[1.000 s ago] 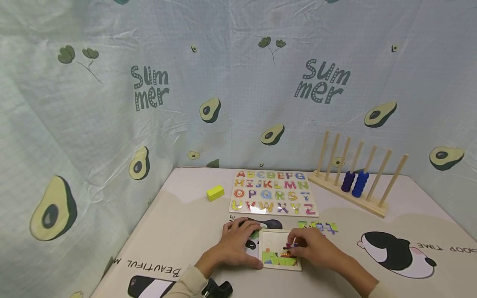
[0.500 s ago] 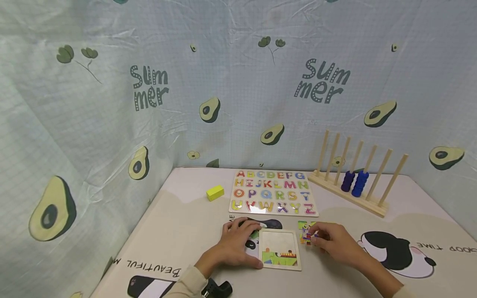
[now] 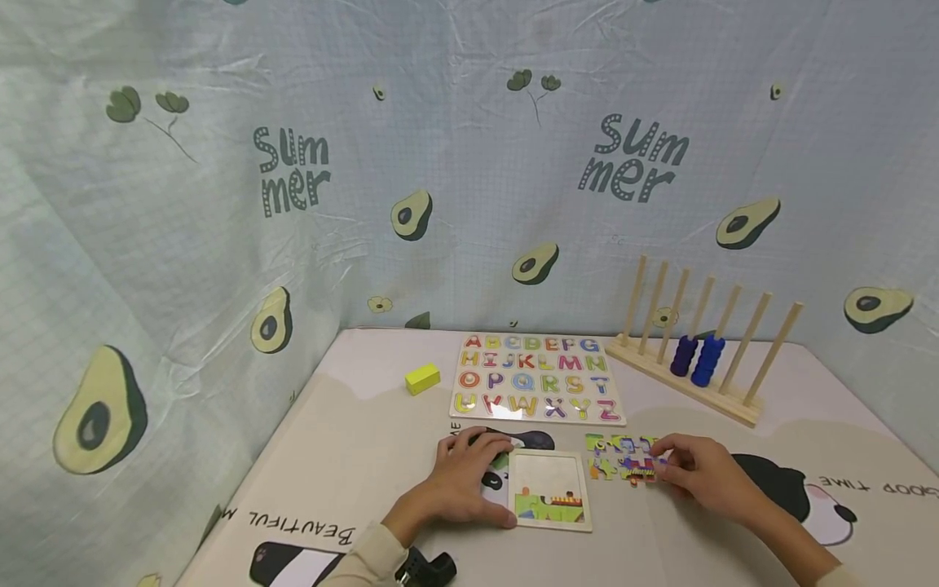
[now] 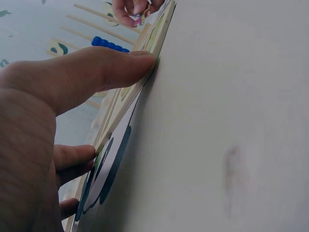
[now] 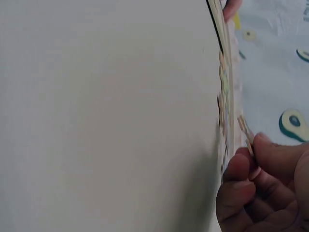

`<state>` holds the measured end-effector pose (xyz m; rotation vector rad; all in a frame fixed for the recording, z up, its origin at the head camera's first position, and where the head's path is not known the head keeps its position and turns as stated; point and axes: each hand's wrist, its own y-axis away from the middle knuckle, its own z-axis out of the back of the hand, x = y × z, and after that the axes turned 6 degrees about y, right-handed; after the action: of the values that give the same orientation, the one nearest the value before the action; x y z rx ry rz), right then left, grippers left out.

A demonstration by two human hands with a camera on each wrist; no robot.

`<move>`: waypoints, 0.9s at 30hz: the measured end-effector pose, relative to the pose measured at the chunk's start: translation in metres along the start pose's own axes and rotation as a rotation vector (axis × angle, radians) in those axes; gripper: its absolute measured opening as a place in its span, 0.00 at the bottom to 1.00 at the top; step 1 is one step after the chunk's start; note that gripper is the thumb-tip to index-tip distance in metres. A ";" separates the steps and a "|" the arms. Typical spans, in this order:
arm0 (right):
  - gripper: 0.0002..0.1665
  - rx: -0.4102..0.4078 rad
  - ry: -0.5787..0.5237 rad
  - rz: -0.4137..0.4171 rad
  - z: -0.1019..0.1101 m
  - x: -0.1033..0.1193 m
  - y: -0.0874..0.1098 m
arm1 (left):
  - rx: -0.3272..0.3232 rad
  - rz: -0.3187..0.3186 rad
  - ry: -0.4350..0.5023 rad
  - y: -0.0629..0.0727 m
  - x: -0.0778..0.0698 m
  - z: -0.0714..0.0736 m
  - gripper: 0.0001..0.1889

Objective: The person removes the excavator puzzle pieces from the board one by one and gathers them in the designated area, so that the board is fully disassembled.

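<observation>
My left hand holds the small wooden jigsaw tray by its left side, thumb at the near corner and fingertips at the far one. Green joined pieces line the bottom of the tray; bare wood shows above them. To the right, my right hand pinches a thin jigsaw piece between thumb and forefinger, raised off the table in the right wrist view. Several loose jigsaw pieces in green, purple and orange lie just left of its fingertips. The left wrist view has the left thumb on the tray's rim.
Behind the tray lies an alphabet board, with a yellow block to its left. A wooden peg rack with blue and purple beads stands at the back right. A black device sits by the left sleeve.
My right hand has gone from over the tray to the right, past the loose pieces, carrying a jigsaw piece away from it. The left hand has stayed on the tray.
</observation>
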<state>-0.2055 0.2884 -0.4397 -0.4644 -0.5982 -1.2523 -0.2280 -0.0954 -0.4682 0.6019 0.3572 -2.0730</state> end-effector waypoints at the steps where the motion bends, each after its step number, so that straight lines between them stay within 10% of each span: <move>1: 0.12 0.010 -0.025 -0.012 0.002 -0.003 0.000 | -0.001 -0.001 -0.003 0.000 0.001 0.000 0.50; 9: 0.15 0.048 -0.104 -0.069 0.006 -0.019 -0.005 | 0.003 -0.002 -0.005 -0.001 0.002 -0.001 0.50; 27: 0.13 -0.011 0.118 -0.177 0.003 -0.014 -0.012 | 0.006 -0.001 0.002 0.000 -0.001 0.001 0.50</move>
<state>-0.2205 0.2979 -0.4465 -0.3489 -0.5410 -1.4414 -0.2278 -0.0950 -0.4665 0.6078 0.3522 -2.0755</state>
